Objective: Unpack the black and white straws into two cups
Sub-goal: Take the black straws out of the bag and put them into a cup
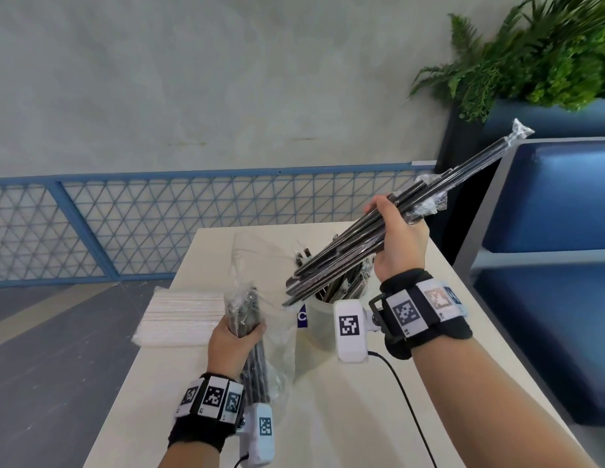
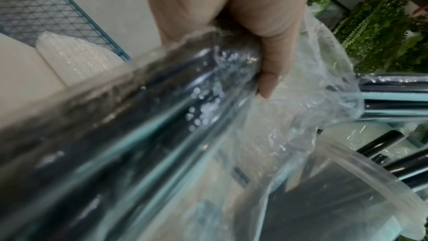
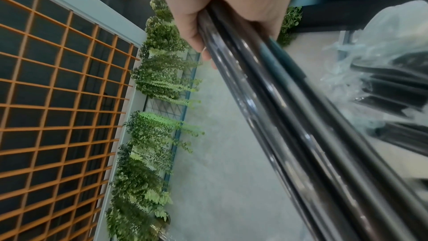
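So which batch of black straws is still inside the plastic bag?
The batch gripped by the left hand, low beside the white straw pack. The right hand's black straws are out, angled over the cup.

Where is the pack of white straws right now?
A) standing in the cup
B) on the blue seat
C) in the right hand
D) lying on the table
D: the pack of white straws lies flat on the table, by the left hand, and neither hand holds it.

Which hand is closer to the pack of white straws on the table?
Left. The left hand holds a clear bag of black straws right beside the flat pack of white straws; the right hand is raised farther away.
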The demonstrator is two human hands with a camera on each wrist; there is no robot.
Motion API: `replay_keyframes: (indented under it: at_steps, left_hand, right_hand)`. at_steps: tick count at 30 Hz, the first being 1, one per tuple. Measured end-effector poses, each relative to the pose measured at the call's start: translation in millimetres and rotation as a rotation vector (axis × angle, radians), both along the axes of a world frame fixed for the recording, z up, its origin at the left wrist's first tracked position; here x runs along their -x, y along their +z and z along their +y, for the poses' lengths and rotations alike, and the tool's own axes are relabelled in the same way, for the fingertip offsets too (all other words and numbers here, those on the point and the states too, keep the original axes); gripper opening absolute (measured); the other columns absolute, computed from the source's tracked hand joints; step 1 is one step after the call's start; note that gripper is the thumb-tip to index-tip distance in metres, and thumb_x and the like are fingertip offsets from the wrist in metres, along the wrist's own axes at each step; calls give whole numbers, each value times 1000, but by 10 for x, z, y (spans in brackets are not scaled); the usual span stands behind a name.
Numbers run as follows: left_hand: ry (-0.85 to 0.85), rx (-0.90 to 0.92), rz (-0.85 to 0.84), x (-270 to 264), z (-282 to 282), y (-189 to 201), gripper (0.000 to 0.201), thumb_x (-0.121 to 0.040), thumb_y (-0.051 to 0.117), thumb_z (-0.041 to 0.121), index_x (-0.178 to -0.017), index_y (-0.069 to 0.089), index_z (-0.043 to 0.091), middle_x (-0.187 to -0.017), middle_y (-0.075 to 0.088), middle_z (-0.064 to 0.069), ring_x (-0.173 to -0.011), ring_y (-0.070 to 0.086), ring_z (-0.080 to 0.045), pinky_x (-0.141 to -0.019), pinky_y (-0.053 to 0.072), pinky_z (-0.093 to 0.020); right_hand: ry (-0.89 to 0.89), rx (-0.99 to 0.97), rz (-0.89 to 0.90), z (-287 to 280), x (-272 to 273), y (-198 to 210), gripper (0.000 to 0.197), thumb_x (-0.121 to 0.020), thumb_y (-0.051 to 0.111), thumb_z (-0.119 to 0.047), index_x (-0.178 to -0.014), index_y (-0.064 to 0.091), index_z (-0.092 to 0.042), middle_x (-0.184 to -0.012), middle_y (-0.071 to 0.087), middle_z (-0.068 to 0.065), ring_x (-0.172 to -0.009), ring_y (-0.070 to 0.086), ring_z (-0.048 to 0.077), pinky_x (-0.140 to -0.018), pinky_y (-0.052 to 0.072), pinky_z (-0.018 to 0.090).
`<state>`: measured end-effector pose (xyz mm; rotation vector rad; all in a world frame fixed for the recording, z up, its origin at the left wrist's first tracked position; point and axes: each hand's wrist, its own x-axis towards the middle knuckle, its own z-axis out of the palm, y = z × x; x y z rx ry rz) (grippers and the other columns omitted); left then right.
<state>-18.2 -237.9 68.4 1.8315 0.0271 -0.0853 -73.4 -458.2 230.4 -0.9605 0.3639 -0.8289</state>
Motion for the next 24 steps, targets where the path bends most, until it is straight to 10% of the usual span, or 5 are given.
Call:
replay_keyframes:
  at_steps: [13,17,24]
  left_hand:
    - [156,111,-30,-67,24,44,21,-74,75,14,-86,59,11,-81,63,-9,-80,60,-26,-74,42,-30]
    - [151,132,-13,-85,14,15,23,-73,77,14,-88,59,11,-85,65,-12,-81,61,-28,-75,46,-32]
    - [79,120,-36,-28,-71,62,25,-71,78,15,-89,60,12,-83,66,-10,-79,61,-25,-75,46,-30]
  right_hand:
    - [-248,211,-75,-180,-62,274,17,-70,71,-6,-74,57,-16,-70,67,1,-69,61,21,-73,53,40]
    - [-81,506,138,-82,-98,46,16,-79,72,-16,-91,62,-16,-89,67,2,-79,65,15,-74,57,23]
    - [37,678,434,0,-310,-603,26,-76,73,-25,-94,67,-7,-87,71,6,-82,66,19,-75,51,28]
